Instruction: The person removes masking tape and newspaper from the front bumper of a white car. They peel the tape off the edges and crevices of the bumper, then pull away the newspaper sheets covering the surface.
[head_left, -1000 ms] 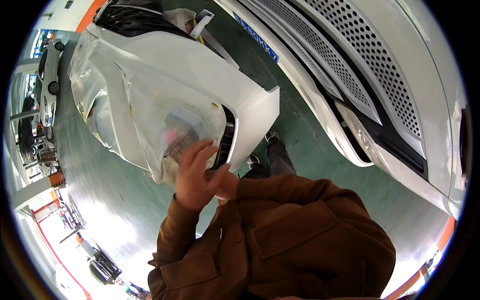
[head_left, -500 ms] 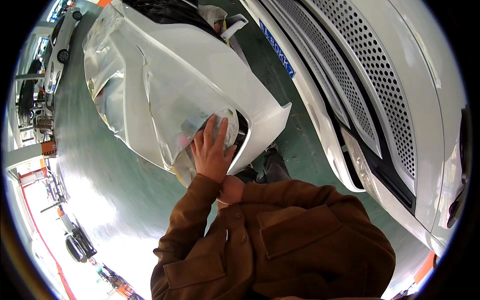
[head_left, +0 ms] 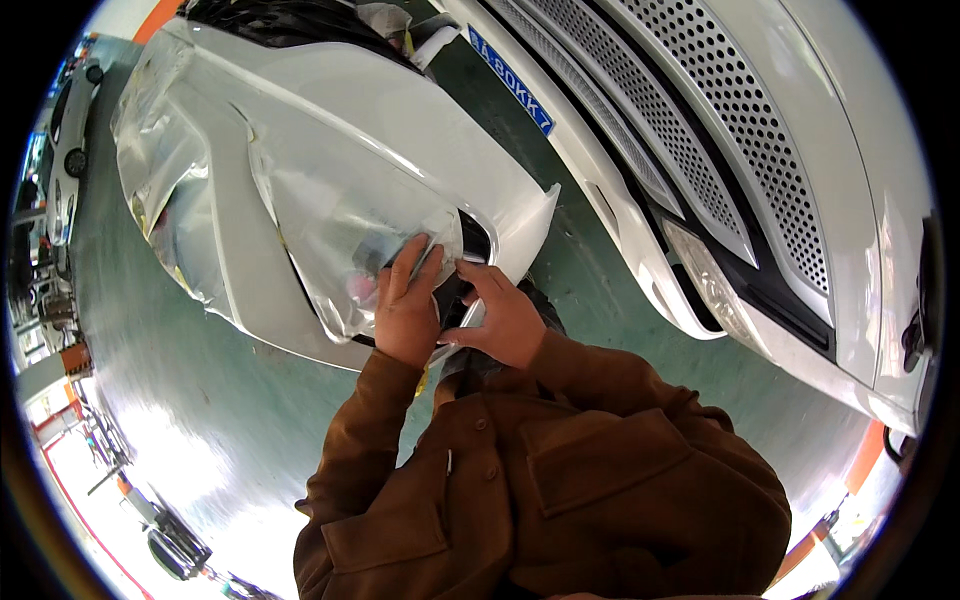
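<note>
A white car bumper (head_left: 480, 165) lies across the upper left, with clear plastic film (head_left: 330, 200) over much of it. My left hand (head_left: 405, 325) rests on the film near the bumper's close end, its fingers stretched out. Beside it, my right hand (head_left: 510, 325) is at a black recess (head_left: 475, 238) in the bumper, thumb and fingers apart and curved. The fingertips reach the edge of that recess, and I cannot see anything held between them. Wrinkled film lies loose under my left fingers.
At the right stands a white car with a perforated grille (head_left: 790, 210), a headlight (head_left: 703, 265) and a blue number plate (head_left: 510, 80). Green floor (head_left: 250, 400) runs between and around them. A parked white car (head_left: 68, 150) is at the far left.
My right hand has come out from under my left wrist to the recess. The film's near edge has pulled back, uncovering more black trim. The whole view has shifted.
</note>
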`<action>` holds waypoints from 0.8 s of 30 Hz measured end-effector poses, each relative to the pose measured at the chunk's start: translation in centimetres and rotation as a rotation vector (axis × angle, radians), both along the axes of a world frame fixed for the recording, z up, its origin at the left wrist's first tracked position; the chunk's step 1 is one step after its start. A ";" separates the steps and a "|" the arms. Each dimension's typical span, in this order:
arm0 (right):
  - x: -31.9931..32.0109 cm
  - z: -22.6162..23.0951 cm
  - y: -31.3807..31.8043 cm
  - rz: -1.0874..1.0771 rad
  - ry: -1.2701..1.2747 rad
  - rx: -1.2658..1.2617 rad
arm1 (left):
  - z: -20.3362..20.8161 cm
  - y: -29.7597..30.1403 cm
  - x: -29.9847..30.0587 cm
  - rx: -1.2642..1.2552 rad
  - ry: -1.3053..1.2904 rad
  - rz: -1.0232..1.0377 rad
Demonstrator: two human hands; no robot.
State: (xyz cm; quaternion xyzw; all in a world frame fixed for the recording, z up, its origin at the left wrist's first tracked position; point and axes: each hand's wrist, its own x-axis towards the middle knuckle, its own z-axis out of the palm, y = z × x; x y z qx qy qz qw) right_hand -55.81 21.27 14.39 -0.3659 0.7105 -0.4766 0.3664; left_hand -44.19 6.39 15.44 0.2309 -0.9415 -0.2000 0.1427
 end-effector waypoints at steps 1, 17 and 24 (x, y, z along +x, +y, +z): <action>0.2 -0.2 -0.4 -0.028 -0.026 -0.065 | 0.5 -0.6 0.2 0.029 -0.005 -0.023; -1.0 -2.3 -5.3 -0.267 0.036 -0.175 | 3.8 -2.7 0.5 0.257 -0.060 -0.142; -0.6 -2.7 -6.1 -0.320 -0.009 -0.242 | 3.8 -2.9 0.6 0.360 -0.020 -0.134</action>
